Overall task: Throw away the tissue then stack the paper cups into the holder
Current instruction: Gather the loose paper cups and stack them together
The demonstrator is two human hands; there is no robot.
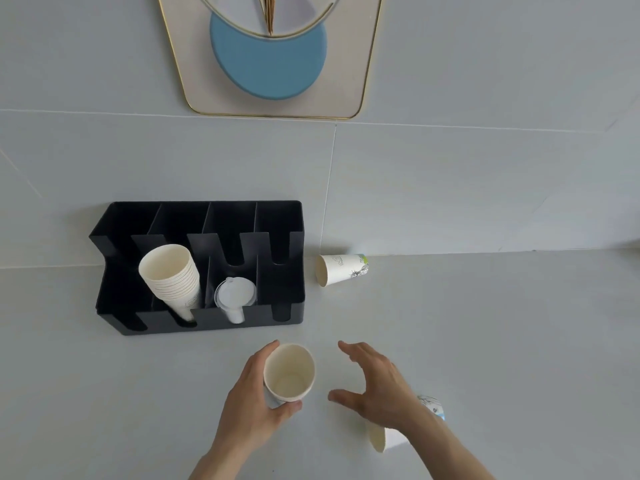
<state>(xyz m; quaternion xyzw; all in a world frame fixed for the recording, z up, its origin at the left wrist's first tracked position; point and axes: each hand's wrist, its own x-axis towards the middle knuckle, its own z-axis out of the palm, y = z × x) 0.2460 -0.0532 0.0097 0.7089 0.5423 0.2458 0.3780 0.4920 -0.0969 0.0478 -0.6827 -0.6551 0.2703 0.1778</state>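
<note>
Your left hand [252,393] grips an upright paper cup [289,372] near the counter's front edge; your right hand [377,386] is spread open, empty. Carry the cup to the stack [171,275] in the black holder [287,306], tilt to match, and seat it squarely.

I see a white paper cup [289,372] held upright in the left hand [252,396], its mouth open toward me and empty. Beyond that hand stands the black holder [277,216], a slanted stack of cups [171,277] in its second slot. A printed cup [341,270] lies on its side beyond the right hand [377,386]; another lying cup [391,439] is partly hidden under that wrist.
</note>
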